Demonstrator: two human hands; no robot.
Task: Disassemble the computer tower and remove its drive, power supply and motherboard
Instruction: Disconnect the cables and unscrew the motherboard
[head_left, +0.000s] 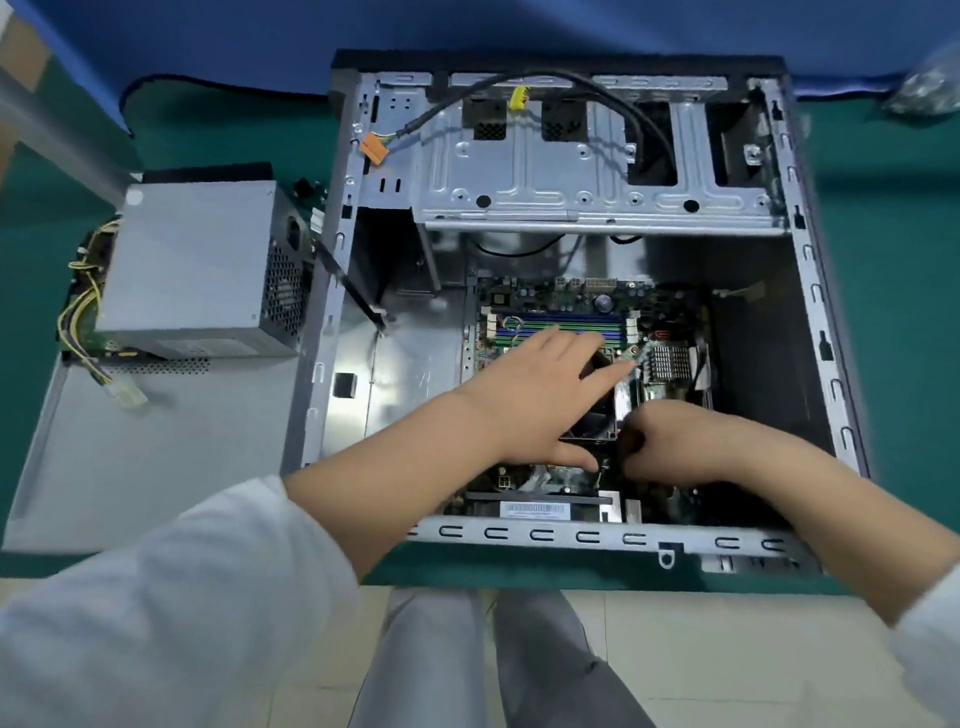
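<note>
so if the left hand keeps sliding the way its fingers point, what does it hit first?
Probably the finned heatsink. The left hand lies flat over the CPU fan, fingers aimed right and slightly away, fingertips just short of the fins. Height is unclear; it might pass over.

Tower (810, 291) open on its side, PSU (192, 270) already out.
Grey PSU sits left of the case on the removed side panel (130, 457), cables trailing left. Green motherboard (561, 306) lies flat on the case floor. Drive cage (571, 176) at far end.
</note>
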